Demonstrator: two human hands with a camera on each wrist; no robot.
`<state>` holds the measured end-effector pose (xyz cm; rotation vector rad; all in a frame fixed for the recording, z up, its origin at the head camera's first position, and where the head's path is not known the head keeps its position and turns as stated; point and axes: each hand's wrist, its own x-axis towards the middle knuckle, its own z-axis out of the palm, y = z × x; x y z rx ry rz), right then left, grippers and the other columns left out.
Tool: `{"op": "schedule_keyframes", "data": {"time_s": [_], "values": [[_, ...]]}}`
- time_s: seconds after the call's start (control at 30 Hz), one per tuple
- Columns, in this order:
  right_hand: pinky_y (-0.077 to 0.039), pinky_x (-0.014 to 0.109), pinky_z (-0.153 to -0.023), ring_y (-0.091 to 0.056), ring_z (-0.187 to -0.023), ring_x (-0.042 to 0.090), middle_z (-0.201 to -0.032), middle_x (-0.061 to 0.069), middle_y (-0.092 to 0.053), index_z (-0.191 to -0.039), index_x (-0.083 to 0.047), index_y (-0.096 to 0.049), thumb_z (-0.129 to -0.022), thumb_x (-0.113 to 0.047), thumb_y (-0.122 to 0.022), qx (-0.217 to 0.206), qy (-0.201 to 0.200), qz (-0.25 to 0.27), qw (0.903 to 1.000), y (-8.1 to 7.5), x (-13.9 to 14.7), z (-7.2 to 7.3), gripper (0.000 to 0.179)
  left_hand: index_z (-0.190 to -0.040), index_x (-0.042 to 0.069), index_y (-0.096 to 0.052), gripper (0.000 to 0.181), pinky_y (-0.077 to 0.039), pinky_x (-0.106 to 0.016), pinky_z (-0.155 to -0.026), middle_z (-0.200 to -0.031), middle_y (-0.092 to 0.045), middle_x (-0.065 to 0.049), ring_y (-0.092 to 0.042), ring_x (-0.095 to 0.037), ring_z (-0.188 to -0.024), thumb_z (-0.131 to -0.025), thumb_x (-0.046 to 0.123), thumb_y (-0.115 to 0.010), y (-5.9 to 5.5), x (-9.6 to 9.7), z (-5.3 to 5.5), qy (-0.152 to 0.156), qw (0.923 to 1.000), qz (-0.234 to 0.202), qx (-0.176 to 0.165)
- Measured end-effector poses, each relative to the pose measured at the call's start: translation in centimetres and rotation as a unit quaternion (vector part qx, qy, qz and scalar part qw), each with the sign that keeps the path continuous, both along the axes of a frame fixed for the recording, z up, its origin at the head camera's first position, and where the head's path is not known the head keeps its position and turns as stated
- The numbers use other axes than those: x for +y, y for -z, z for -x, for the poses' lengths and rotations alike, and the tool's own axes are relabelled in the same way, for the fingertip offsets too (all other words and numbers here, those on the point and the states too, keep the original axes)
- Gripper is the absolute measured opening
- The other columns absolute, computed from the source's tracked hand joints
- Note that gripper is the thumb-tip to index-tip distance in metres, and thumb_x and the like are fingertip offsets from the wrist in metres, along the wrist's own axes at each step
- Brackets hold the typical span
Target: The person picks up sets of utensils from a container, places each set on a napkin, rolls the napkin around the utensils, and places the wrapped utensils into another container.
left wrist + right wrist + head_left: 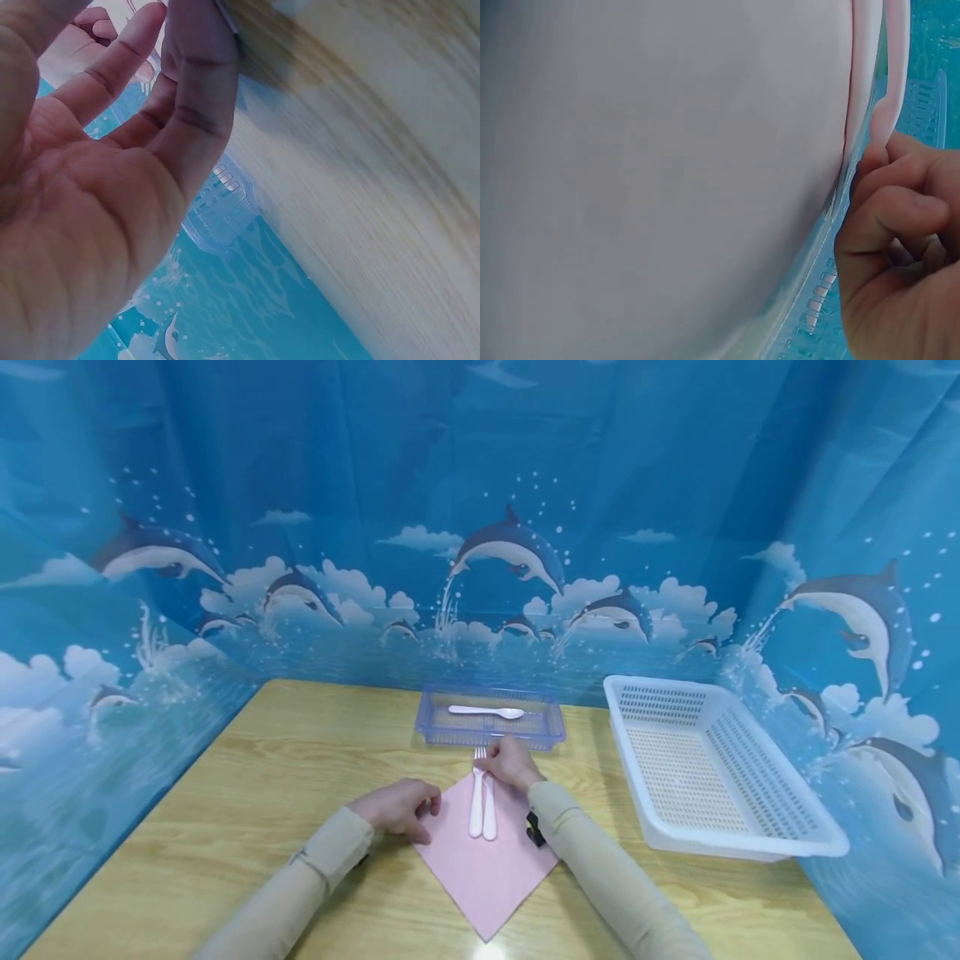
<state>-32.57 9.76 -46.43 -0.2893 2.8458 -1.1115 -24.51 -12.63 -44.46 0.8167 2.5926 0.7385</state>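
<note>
A pink square napkin (487, 885) lies on the table with one corner toward me. On it a white plastic fork (476, 806) points away from me, its tines past the far corner. Just right of the fork is a second white utensil (490, 818), its head hidden by my right hand (512, 764). My right thumb and fingers pinch that utensil (894, 67) near its head, as the right wrist view shows. My left hand (401, 807) is at the napkin's left edge, fingers loosely bent, with nothing held in it.
Behind the napkin stands a shallow, clear blue basket (555, 732) with a white spoon (487, 712) lying across it. A larger white plastic basket (652, 827) stands at the right. A blue curtain printed with dolphins (360, 468) surrounds the wooden table (315, 735).
</note>
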Motion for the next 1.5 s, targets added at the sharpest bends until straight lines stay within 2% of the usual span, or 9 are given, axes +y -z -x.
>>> {"op": "schedule_keyframes", "data": {"time_s": [0.23, 0.57, 0.77, 1.0, 1.2, 1.3, 1.37, 1.43, 1.5], "values": [[-0.026, 0.02, -0.042, -0.034, -0.045, 0.007, -0.047, -0.007, -0.039, -0.051, -0.017, -0.047, -0.083, -0.025, -0.077, -0.001, 0.0, -0.007, 1.0, 0.3, 0.1, 0.1, 0.045, -0.088, 0.007, -0.059, 0.032, -0.041, -0.026, -0.059, -0.076, -0.057, -0.008, -0.047, -0.014, -0.068, -0.068, 0.005, -0.084, 0.0, 0.1, -0.1, 0.0, 1.0, -0.001, -0.004], [-0.034, 0.022, -0.044, -0.042, -0.048, 0.009, -0.053, -0.004, -0.05, -0.059, -0.013, -0.058, -0.08, -0.026, -0.08, -0.007, 0.014, -0.019, 0.9997, 0.8, 0.0, 0.0, 0.034, -0.088, 0.007, -0.058, 0.032, -0.041, -0.026, -0.059, -0.076, -0.056, -0.007, -0.047, -0.014, -0.068, -0.069, 0.006, -0.084, 0.3, 0.2, -0.1, 0.004, 1.0, 0.0, -0.005], [-0.035, 0.022, -0.044, -0.043, -0.05, 0.01, -0.055, -0.003, -0.051, -0.061, -0.012, -0.058, -0.08, -0.025, -0.079, -0.013, 0.024, -0.013, 0.9995, 0.8, 0.2, -0.2, 0.032, -0.088, 0.008, -0.058, 0.032, -0.04, -0.025, -0.058, -0.074, -0.055, -0.006, -0.046, -0.013, -0.067, -0.068, 0.006, -0.084, 0.4, 0.2, 0.0, 0.009, 0.9999, 0.001, -0.005], [-0.038, 0.021, -0.049, -0.045, -0.053, 0.008, -0.06, -0.003, -0.055, -0.065, -0.012, -0.061, -0.085, -0.024, -0.076, 0.023, 0.016, -0.026, 0.9993, 0.4, 0.2, -0.4, 0.027, -0.088, 0.007, -0.059, 0.032, -0.041, -0.025, -0.059, -0.074, -0.056, -0.006, -0.046, -0.012, -0.066, -0.068, 0.005, -0.084, 0.5, 0.0, -0.1, 0.016, 0.9998, -0.007, 0.003], [-0.045, 0.024, -0.056, -0.052, -0.058, 0.011, -0.07, 0.0, -0.063, -0.077, -0.011, -0.065, -0.088, -0.025, -0.072, 0.079, 0.01, -0.001, 0.9968, -0.7, 0.0, -0.1, 0.019, -0.088, 0.006, -0.061, 0.031, -0.042, -0.024, -0.059, -0.075, -0.058, -0.007, -0.047, -0.011, -0.065, -0.068, 0.005, -0.083, 0.1, -0.1, -0.1, 0.023, 0.9997, -0.005, 0.011], [-0.045, 0.025, -0.054, -0.051, -0.058, 0.011, -0.07, 0.0, -0.062, -0.079, -0.012, -0.064, -0.09, -0.025, -0.07, 0.101, 0.015, 0.022, 0.9945, -1.4, 0.1, 0.3, 0.018, -0.088, 0.006, -0.063, 0.027, -0.044, -0.025, -0.059, -0.075, -0.059, -0.005, -0.049, -0.012, -0.066, -0.069, 0.005, -0.083, -0.1, -0.1, 0.2, 0.012, 0.9999, -0.002, 0.009], [-0.044, 0.025, -0.051, -0.05, -0.056, 0.011, -0.069, 0.0, -0.061, -0.079, -0.012, -0.064, -0.09, -0.025, -0.068, 0.107, 0.024, 0.036, 0.9934, -1.8, 0.3, 0.7, 0.017, -0.086, 0.009, -0.064, 0.022, -0.045, -0.025, -0.058, -0.074, -0.058, -0.002, -0.051, -0.012, -0.065, -0.074, 0.009, -0.081, -0.3, 0.0, 0.5, -0.002, 0.9998, -0.002, 0.018], [-0.044, 0.025, -0.051, -0.051, -0.057, 0.012, -0.069, 0.0, -0.06, -0.079, -0.013, -0.063, -0.091, -0.024, -0.068, 0.114, 0.038, 0.041, 0.9919, -2.2, 0.5, 1.2, 0.017, -0.084, 0.011, -0.064, 0.016, -0.046, -0.025, -0.056, -0.072, -0.059, 0.001, -0.052, -0.011, -0.063, -0.079, 0.013, -0.079, -0.4, 0.1, 1.0, -0.021, 0.9989, -0.009, 0.042], [-0.045, 0.025, -0.053, -0.052, -0.058, 0.012, -0.07, 0.001, -0.062, -0.08, -0.012, -0.064, -0.091, -0.024, -0.067, 0.126, 0.053, 0.035, 0.99, -2.4, 0.8, 1.6, 0.017, -0.082, 0.013, -0.064, 0.013, -0.044, -0.025, -0.054, -0.069, -0.058, 0.002, -0.051, -0.011, -0.06, -0.084, 0.018, -0.076, -0.6, 0.2, 1.7, -0.047, 0.9955, -0.018, 0.08]]}}
